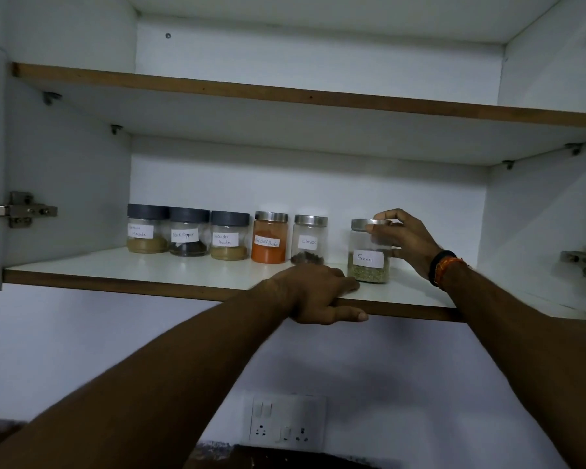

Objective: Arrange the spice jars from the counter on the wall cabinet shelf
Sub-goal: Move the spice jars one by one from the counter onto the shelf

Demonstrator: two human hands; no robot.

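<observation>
Six spice jars on lower shelf (149,265): five in back row, fennel jar (368,252) apart at right. Right hand (403,240) grips fennel jar, upright on shelf. Left hand (318,296) flat over shelf edge, thumb beneath. White cabinet, socket panel (285,421) on wall below.

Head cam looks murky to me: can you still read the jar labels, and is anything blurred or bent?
Head view: dim, bluish light; the fennel jar label reads clearly, the leftmost jar label only partly. The right hand on the fennel jar is slightly soft. Wide-angle bowing curves the shelf edges.
</observation>
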